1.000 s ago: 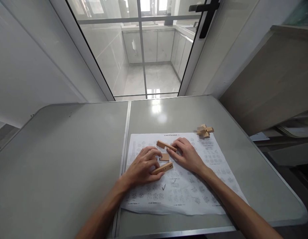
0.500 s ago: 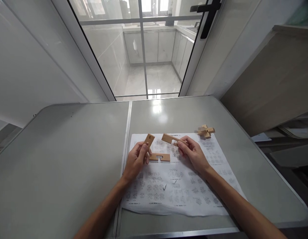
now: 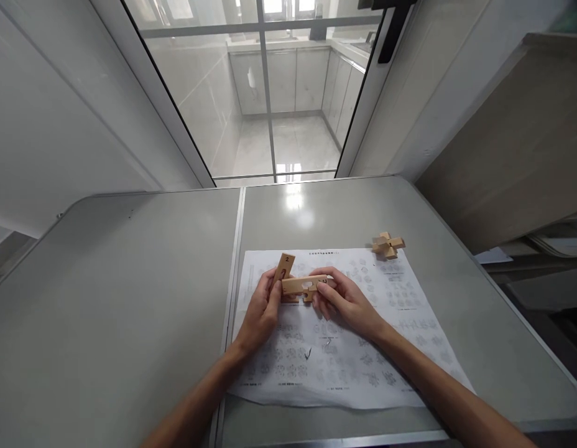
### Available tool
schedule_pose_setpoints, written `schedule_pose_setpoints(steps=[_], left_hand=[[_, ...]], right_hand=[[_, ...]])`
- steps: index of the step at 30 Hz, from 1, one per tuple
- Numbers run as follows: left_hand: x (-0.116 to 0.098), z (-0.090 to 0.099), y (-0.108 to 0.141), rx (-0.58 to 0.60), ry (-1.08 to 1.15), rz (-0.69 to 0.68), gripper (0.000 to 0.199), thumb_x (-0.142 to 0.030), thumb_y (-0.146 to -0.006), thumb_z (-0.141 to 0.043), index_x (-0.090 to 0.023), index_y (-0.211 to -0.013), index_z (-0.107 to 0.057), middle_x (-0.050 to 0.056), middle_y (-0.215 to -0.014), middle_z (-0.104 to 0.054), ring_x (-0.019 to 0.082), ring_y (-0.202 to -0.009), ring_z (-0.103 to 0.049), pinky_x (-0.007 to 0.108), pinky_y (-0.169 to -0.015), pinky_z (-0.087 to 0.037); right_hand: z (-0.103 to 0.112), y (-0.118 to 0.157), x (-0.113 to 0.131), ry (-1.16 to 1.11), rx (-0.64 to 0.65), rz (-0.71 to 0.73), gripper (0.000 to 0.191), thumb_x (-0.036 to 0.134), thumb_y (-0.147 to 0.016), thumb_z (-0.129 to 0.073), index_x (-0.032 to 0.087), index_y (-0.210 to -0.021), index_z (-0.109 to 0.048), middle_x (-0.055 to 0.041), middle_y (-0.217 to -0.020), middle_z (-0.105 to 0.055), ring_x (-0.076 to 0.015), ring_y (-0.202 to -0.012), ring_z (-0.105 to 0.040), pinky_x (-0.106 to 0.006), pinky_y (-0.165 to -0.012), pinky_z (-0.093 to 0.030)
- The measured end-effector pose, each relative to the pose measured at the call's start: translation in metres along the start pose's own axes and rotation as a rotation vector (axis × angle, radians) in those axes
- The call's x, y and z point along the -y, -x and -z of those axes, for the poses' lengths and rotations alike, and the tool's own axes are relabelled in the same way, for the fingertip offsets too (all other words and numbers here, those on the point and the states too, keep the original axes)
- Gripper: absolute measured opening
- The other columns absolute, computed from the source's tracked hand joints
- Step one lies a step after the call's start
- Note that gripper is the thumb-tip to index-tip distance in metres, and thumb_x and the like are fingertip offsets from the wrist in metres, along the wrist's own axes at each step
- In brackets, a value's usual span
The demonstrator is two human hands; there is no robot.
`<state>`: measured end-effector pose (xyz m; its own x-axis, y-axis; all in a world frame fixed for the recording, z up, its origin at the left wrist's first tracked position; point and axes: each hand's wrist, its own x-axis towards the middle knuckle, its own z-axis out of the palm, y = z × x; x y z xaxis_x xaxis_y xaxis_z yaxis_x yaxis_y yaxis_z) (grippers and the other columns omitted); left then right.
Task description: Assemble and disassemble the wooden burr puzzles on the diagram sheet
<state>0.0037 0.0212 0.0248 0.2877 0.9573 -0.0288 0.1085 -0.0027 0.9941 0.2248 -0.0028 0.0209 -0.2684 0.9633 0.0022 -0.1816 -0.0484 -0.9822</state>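
My left hand (image 3: 262, 309) is closed around a flat wooden puzzle piece marked 2 (image 3: 285, 264), which tilts up to the right. In my right hand (image 3: 347, 298) is a notched wooden puzzle piece (image 3: 295, 285), held level by its right end. Its left end meets the fingers of my left hand and the lower part of the piece marked 2. Beneath it, another notched wooden piece (image 3: 290, 300) lies on the printed sheet (image 3: 330, 373), mostly hidden by the held pieces and my fingers.
An assembled cross-shaped wooden puzzle (image 3: 387, 245) stands by the sheet's upper right corner. The grey table (image 3: 130, 298) has a metal seam (image 3: 235, 249) left of the sheet. Behind its far edge is a glass door (image 3: 293, 137); a wooden shelf unit (image 3: 507, 149) stands to the right.
My right hand has moved left and down, bringing its notched piece against the piece in my left hand. The piece lying on the sheet is now largely covered.
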Motion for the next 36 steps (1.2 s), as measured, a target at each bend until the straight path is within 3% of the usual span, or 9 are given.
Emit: schedule_pose_setpoints(steps=[4, 8, 14, 23, 32, 36], left_hand=[[0.005, -0.004, 0.002, -0.004, -0.022, -0.029, 0.040, -0.044, -0.111, -0.047, -0.021, -0.143, -0.053, 0.013, -0.144, -0.064, 0.028, -0.130, -0.066, 0.043, -0.110, -0.055], [0.007, -0.005, 0.004, 0.049, -0.056, -0.095, 0.043, -0.040, -0.112, -0.046, -0.022, -0.152, -0.046, 0.014, -0.154, -0.059, 0.028, -0.142, -0.060, 0.046, -0.120, -0.050], [0.011, -0.008, 0.010, 0.012, -0.189, -0.188, 0.048, -0.036, -0.114, -0.041, -0.025, -0.161, -0.035, 0.015, -0.161, -0.054, 0.027, -0.149, -0.054, 0.047, -0.123, -0.048], [0.017, -0.009, 0.012, 0.020, -0.335, -0.282, 0.053, -0.030, -0.115, -0.037, -0.026, -0.167, -0.025, 0.015, -0.165, -0.050, 0.026, -0.154, -0.050, 0.050, -0.127, -0.045], [0.014, -0.011, 0.010, 0.002, -0.448, -0.407, 0.064, -0.021, -0.114, -0.035, -0.032, -0.172, -0.010, 0.012, -0.177, -0.031, 0.024, -0.161, -0.038, 0.048, -0.129, -0.043], [0.011, -0.012, 0.008, -0.002, -0.472, -0.448, 0.063, -0.018, -0.114, -0.034, -0.032, -0.172, -0.013, 0.010, -0.178, -0.029, 0.024, -0.161, -0.038, 0.048, -0.130, -0.043]], right_hand=[[-0.001, 0.002, -0.001, 0.040, -0.114, 0.032, 0.029, 0.046, -0.109, -0.059, 0.021, -0.124, -0.061, 0.0010, -0.078, -0.072, -0.0117, -0.050, -0.058, -0.031, -0.059, -0.054], [-0.003, 0.004, -0.004, 0.047, -0.179, 0.030, 0.025, 0.045, -0.108, -0.062, 0.022, -0.116, -0.057, 0.0010, -0.081, -0.073, -0.0112, -0.047, -0.060, -0.028, -0.052, -0.052], [-0.006, 0.006, -0.005, 0.023, -0.177, 0.004, 0.027, 0.048, -0.107, -0.061, 0.024, -0.105, -0.048, -0.0012, -0.087, -0.077, -0.0105, -0.043, -0.061, -0.027, -0.046, -0.049], [-0.009, 0.007, -0.001, 0.020, -0.179, 0.012, 0.028, 0.048, -0.108, -0.061, 0.024, -0.103, -0.047, -0.0044, -0.094, -0.081, -0.0119, -0.043, -0.063, -0.028, -0.045, -0.050], [-0.014, 0.013, -0.005, 0.065, -0.228, 0.006, 0.028, 0.048, -0.108, -0.061, 0.025, -0.102, -0.046, -0.0059, -0.099, -0.081, -0.0119, -0.044, -0.062, -0.028, -0.044, -0.050], [-0.017, 0.015, -0.004, 0.101, -0.234, 0.011, 0.027, 0.048, -0.108, -0.061, 0.025, -0.102, -0.046, -0.0057, -0.097, -0.081, -0.0115, -0.044, -0.061, -0.027, -0.045, -0.050]])
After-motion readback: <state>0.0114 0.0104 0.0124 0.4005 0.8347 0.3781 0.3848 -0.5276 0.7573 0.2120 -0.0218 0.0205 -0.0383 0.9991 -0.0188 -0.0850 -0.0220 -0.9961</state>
